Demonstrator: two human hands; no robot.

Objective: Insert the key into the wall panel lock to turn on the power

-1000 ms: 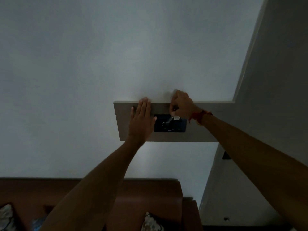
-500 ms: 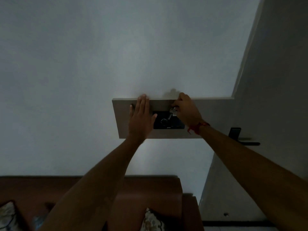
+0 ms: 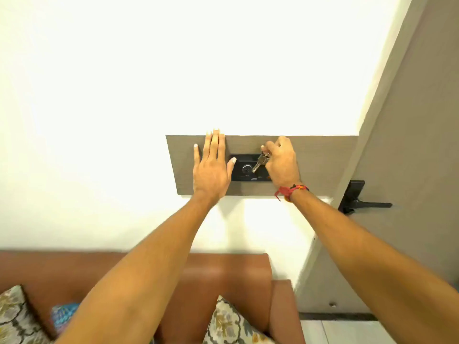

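A grey wooden wall panel point(image 3: 320, 157) carries a black switch plate point(image 3: 244, 177) with a round dial point(image 3: 246, 168). My right hand point(image 3: 282, 161) pinches a silver key point(image 3: 258, 163) on a ring, its tip angled down-left onto the black plate right beside the dial. My left hand point(image 3: 212, 167) lies flat on the panel, fingers spread, covering the plate's left end. A red thread band sits on my right wrist. Whether the key tip is inside a slot is hidden.
A grey door point(image 3: 409, 145) with a black lever handle point(image 3: 360, 201) stands right of the panel. Below is a brown leather sofa point(image 3: 231, 276) with patterned cushions point(image 3: 228, 324). The bright white wall point(image 3: 124, 108) fills the left and top.
The room has gone from dark to brightly lit. My right hand has shifted slightly, staying on the key at the black plate. My left hand has stayed flat on the panel.
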